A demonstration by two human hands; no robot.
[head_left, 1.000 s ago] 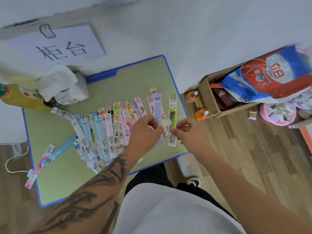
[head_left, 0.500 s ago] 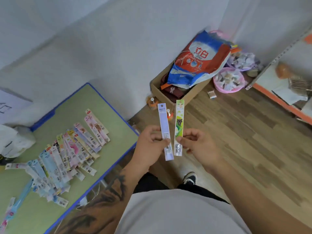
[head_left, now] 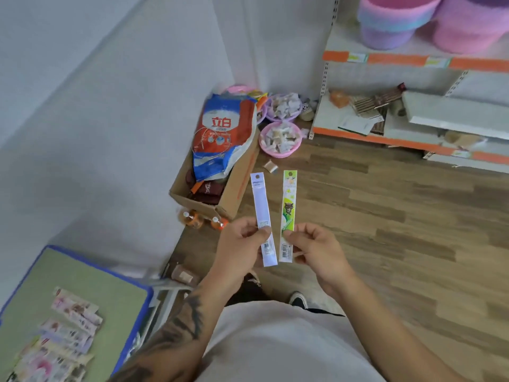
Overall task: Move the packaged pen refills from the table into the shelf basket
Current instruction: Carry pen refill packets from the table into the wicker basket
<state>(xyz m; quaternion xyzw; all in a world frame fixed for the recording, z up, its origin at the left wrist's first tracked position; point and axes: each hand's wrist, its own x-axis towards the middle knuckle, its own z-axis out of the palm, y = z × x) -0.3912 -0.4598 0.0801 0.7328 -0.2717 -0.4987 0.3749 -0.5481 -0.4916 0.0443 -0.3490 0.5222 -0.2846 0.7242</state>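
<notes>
Head cam: I see left hand (head_left: 242, 244) pinching lilac refill (head_left: 263, 216) upright; right hand (head_left: 316, 248) pinching green refill (head_left: 287, 213) just beside it, both over wood floor (head_left: 385, 230). More refills (head_left: 63, 343) on table (head_left: 115, 288), bottom left. Shelf (head_left: 385, 59) w/ fuzzy baskets (head_left: 391, 20) top right.

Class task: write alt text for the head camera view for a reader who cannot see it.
The left hand pinches a pale purple refill packet and the right hand a green refill packet, upright over the wood floor. More packets lie on the green table; shelves stand ahead.
</notes>
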